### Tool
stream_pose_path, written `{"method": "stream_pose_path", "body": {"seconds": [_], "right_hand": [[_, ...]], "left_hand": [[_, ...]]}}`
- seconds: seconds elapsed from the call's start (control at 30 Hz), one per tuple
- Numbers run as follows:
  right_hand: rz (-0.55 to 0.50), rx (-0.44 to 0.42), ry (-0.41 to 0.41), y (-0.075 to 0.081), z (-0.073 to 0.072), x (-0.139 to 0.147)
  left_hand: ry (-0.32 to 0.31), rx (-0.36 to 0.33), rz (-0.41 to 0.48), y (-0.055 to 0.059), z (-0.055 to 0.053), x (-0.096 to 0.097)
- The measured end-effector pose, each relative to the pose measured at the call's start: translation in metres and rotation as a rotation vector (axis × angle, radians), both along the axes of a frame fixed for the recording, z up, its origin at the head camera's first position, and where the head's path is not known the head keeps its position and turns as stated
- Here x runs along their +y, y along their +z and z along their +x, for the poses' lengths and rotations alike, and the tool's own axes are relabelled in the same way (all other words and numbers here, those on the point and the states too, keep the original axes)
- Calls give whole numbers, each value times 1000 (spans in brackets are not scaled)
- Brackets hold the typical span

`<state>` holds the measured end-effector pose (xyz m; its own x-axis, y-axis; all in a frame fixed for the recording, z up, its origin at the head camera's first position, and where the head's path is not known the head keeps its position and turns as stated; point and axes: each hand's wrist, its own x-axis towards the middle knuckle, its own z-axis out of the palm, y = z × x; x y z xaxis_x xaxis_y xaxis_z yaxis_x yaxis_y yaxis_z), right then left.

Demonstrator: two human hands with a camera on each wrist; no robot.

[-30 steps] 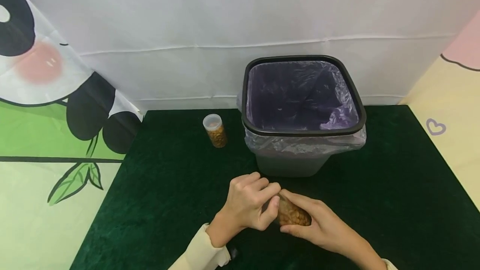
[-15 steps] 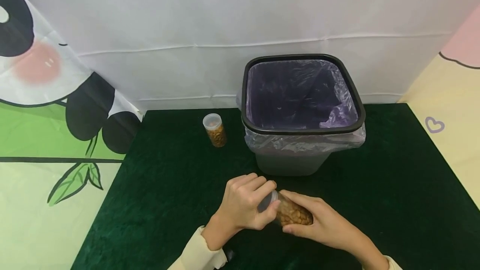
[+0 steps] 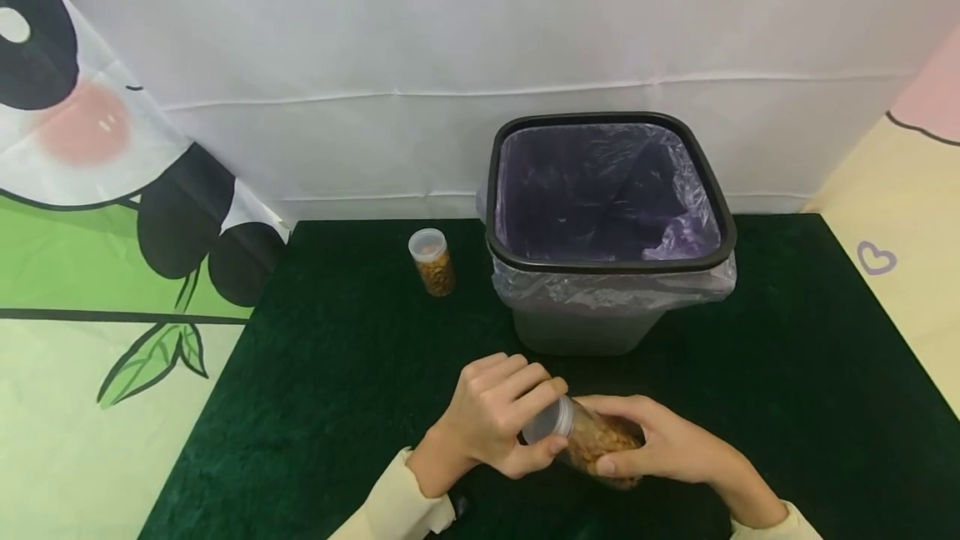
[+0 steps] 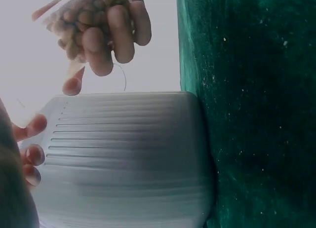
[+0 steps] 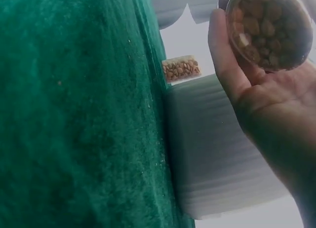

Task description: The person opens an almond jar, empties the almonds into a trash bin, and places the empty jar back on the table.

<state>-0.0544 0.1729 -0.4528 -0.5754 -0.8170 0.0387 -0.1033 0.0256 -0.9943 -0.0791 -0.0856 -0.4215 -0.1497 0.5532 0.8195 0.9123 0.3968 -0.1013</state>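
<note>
Head view: jar (image 3: 597,442) w/ nut-like bits is held betw. both hands, on near side of bin (image 3: 611,267); long axis runs far-left to near-right, lid (image 3: 553,418) at far-left end; L hand (image 3: 498,415) is nearer the lid, thumb + fingers curled round it; R hand (image 3: 671,447) grips the body nr the base; so jar lies right of L hand, left of R hand; can't tell if lid is loose; 2nd jar (image 3: 432,263) stands farther off, just left of bin, well apart from hands. L wrist view (sideways): fingers, likely R hand's, wrap the nut-filled part; lid end is unclear; bin's ribbed side is behind. R wrist view: round base faces cam, R hand curved round it; L hand's grip isn't clear here; 2nd jar + bin lie beyond.
</note>
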Motion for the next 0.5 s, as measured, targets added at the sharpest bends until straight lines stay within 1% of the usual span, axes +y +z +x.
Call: {"method": "stream_pose_path", "body": {"seconds": [0.1,0.17,0.23,0.37,0.5], "right_hand": [[-8,41,-5,1,-1,0],[5,77,-31,2,-2,-1],[16,129,-60,3,-2,-2],[54,220,-135,4,1,-5],[123,343,-239,3,3,-6]], "left_hand": [[-15,38,19,0,-3,1],[-6,41,27,0,-4,1],[9,29,29,0,-5,1],[41,-32,20,-1,-5,-1],[92,-137,-19,-2,-5,-3]]}}
